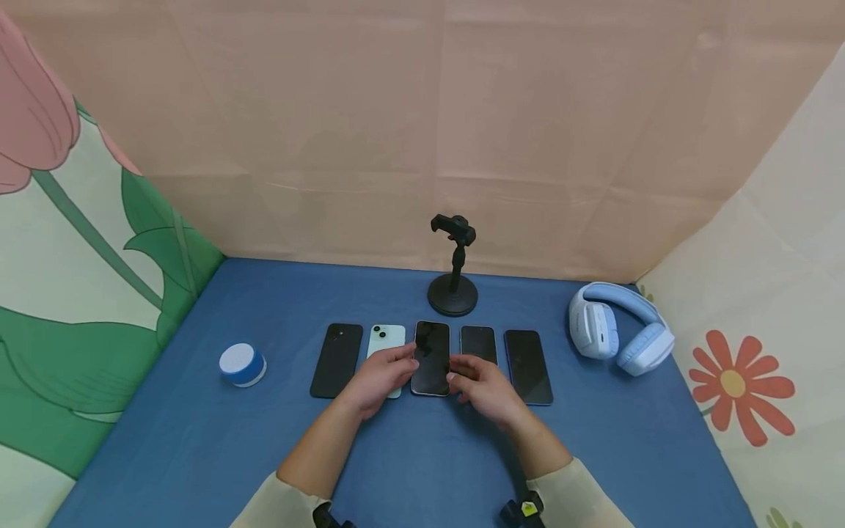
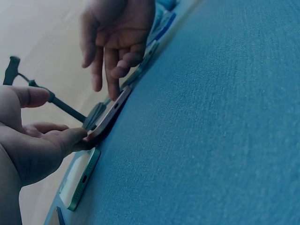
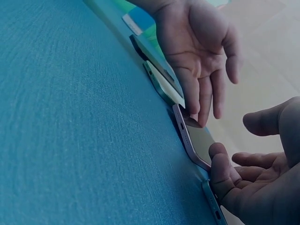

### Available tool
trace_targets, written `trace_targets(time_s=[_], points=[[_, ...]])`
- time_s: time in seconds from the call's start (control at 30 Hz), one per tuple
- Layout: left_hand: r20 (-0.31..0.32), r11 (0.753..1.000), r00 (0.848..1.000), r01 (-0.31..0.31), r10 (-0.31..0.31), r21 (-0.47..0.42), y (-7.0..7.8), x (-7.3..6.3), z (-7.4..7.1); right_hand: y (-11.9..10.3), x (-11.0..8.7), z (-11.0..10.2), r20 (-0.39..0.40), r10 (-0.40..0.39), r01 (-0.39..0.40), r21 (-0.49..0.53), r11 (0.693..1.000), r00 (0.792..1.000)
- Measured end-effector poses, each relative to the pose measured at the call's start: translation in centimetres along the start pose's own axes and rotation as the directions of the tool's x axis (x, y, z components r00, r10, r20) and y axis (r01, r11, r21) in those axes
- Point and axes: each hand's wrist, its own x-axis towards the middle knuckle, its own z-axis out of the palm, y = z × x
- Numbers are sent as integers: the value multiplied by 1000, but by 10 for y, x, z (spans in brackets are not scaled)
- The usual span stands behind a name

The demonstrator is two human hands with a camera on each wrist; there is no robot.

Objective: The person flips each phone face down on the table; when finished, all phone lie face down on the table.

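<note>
Between my two hands is a dark-screened smartphone (image 1: 432, 359) with a pinkish frame, the middle one in a row. My left hand (image 1: 388, 372) touches its left edge with extended fingers, the thumb apart. At its right edge, the fingers of my right hand (image 1: 485, 386) touch it, that thumb also raised away. In the left wrist view a shadow shows under the smartphone's lower edge; I cannot tell whether it is lifted clear. A pale green phone (image 1: 386, 336) lies face down, partly behind my left hand. Past my right hand lies a smaller dark phone (image 1: 478, 341), partly covered.
A black phone (image 1: 337, 361) lies at the row's left end, another dark phone (image 1: 530, 367) at its right. Behind the row stands a black phone stand (image 1: 452, 294). Blue headphones (image 1: 617, 326) sit right, a blue-and-white round container (image 1: 241, 363) left, all on a blue tabletop (image 1: 422, 462).
</note>
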Motion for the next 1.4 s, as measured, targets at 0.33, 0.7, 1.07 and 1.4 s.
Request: trace_targets(time_s=[0.33,0.7,1.07,1.4], points=[[17,999,1000,3,-3,-35,-2,1,-2,2,-1,-1,-7,-7,7,14,1000,1000],[26,998,1000,12,-10,-53,1,-3,-6,2,-1,2,-21,-21,21,7,1000,1000],[22,998,1000,-3,4,-70,-1,-4,-16,-4,2,13,28,-64,63,8,998,998],[-101,1000,995,-19,20,17,6,-9,-23,-12,5,22,71,-71,69,31,997,995]])
